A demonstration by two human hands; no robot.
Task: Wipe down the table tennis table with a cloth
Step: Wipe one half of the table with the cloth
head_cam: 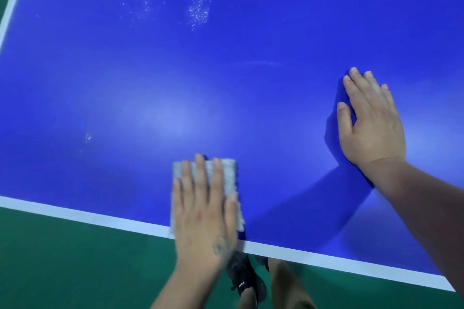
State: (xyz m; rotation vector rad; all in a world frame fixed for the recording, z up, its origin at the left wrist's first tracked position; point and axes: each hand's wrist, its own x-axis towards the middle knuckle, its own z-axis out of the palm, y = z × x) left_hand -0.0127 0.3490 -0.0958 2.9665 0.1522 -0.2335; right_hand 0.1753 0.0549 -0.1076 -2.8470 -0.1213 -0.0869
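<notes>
Head view: left hand [200, 211] presses a small grey cloth [229, 173] flat at the near edge of the blue worktop [226, 70], fingers straight. Right hand [371, 123] rests open nearby. Cloth looks soft, light, limp; flat palm pressure suits it best.

Green floor [75, 258] lies below; soft overhead light, perhaps from ceiling lamps.

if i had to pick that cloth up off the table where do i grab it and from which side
Take the cloth at its far right corner, coming from above and to the right. It lies flat and folded at the table's near edge, and the left hand presses flat on most of it, so that bare fluffy corner is the clearest grip. The right hand rests flat on the table.
</notes>
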